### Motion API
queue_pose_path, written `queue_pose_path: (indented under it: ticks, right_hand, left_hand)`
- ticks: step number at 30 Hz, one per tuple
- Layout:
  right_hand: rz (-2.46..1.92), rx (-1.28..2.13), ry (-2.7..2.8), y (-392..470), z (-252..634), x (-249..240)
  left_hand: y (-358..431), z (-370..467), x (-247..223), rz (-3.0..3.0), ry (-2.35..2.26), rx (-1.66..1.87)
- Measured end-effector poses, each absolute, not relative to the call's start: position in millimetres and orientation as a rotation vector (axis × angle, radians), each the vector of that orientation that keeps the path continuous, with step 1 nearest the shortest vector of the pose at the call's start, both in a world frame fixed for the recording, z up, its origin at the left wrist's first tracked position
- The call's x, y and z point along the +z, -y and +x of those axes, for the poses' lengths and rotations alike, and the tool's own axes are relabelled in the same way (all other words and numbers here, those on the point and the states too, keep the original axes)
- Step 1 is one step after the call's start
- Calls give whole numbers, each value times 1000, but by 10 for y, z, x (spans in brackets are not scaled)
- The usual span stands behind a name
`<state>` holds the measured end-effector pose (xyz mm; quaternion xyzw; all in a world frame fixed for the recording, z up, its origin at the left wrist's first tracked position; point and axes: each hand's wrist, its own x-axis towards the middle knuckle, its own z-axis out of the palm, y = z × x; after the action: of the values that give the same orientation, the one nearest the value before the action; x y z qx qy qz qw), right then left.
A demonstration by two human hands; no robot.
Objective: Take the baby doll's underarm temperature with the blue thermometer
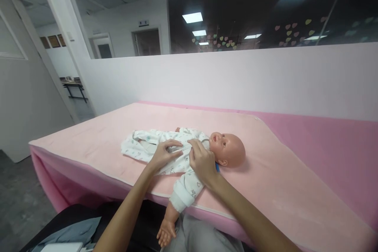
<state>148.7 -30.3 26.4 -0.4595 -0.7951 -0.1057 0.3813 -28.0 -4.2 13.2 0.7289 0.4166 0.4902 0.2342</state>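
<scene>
A baby doll (232,149) lies on its back on the bed, head to the right, dressed in a white printed romper (189,183). My left hand (165,156) rests on the romper's front at the belly, thumb and forefinger apart with cloth between them. Over the chest, my right hand (203,161) has its fingers curled onto the romper near the front opening; the fingertips are partly hidden. The doll's near arm hangs over the front edge, its bare hand (167,231) palm up. A small blue bit (217,167) shows beside the neck.
A light pink sheet (280,189) covers the bed, with darker pink cloth (319,138) beneath it. Behind runs a white wall (221,82) with a window above. A door (26,86) stands at the left. My lap lies under the front edge.
</scene>
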Motion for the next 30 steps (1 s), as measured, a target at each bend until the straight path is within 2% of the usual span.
queue_pose_path:
  ticks: [7, 17, 23, 30]
  right_hand:
    - [-1230, -343, 2166, 162, 1326, 185]
    - [-1142, -115, 1932, 70, 1359, 65]
    - [-1027, 39, 1830, 71, 1381, 60]
    - [-1065, 41, 1832, 81, 1376, 94]
  left_hand:
    - [83, -194, 229, 2104, -1315, 1225]
    - [40, -181, 415, 2312, -1350, 944]
    - [48, -199, 444, 2302, -1315, 927]
    - [49, -178, 419, 2294, -1290, 998]
